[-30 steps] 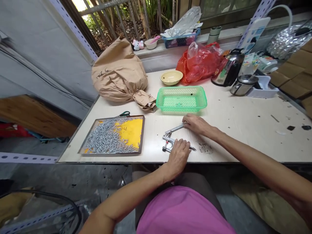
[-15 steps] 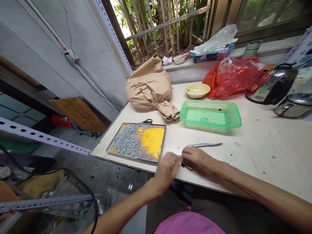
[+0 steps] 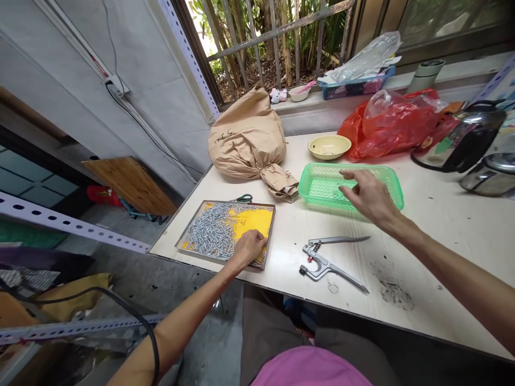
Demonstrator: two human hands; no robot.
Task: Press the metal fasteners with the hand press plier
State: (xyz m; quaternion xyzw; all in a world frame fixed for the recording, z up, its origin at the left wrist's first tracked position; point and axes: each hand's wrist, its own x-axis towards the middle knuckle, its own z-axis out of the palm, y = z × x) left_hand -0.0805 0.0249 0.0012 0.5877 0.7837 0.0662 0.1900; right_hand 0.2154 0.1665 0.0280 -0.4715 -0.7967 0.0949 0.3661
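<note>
1. Left hand point(image 3: 249, 247) low over the near right part of a shallow tray point(image 3: 272, 228), fingertips down by the yellow sheet point(image 3: 252, 218) lining it. Fingers drawn together; cannot tell how far closed the grip is, or whether around a small piece.
2. In that tray, heaped mostly across the left and near side: many small silvery metal pieces point(image 3: 213, 228), with yellow bare toward the far right.
3. Right hand point(image 3: 369, 197) raised in front of a green perforated basket point(image 3: 317, 188), hiding part of it. Grip wide, thumb well apart from the forefinger; cannot tell whether touching the rim.
4. Between both hands, flat on the worktop point(image 3: 434, 225): grey metal pliers point(image 3: 328, 265), handles spread and pointing right, curved head to the left, near the tray but apart from it.
5. Just behind the tray: a dark green handle point(image 3: 244, 198).
6. Farther back, left to right: a tied brown paper bag point(image 3: 247, 142), a pale yellow oval bowl point(image 3: 329, 147), a red plastic bag point(image 3: 386, 131), a shiny kettle point(image 3: 462, 136).
</note>
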